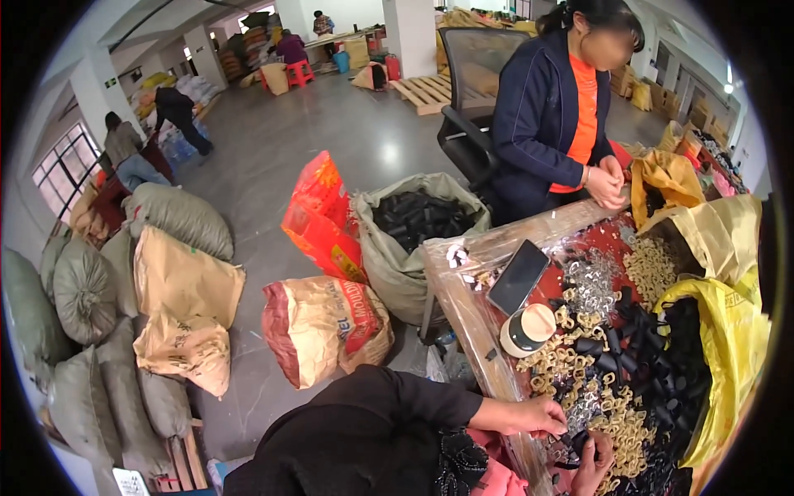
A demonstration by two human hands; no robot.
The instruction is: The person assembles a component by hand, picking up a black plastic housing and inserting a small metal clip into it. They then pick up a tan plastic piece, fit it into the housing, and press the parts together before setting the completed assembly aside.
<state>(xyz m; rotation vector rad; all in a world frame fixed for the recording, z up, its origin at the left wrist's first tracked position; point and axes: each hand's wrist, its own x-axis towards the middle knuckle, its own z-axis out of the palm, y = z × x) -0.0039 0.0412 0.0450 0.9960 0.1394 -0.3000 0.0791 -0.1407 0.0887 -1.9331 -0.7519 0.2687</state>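
Observation:
Over the near edge of the table, my left hand [536, 416] has its fingertips pinched together above the small parts; what is in the pinch is too small to make out. Close beside it, my right hand [597, 463] is curled around a small black plastic piece [569, 450]. The two hands almost meet. Around them lie heaps of tan plastic rings or clips [620, 426], clear or silvery small parts [589, 285] and short black tubes [641, 339]. A dark jar with a cream lid [539, 322] stands among the parts, with a phone [518, 277] flat behind it.
A co-worker [538, 107] works at the table's far side, both hands over its edge. A sack of black parts [422, 215], a red bag [322, 215] and a brown paper sack [327, 326] stand left of the table. Yellow sacks [732, 347] line its right; stuffed sacks [87, 289] fill the far left.

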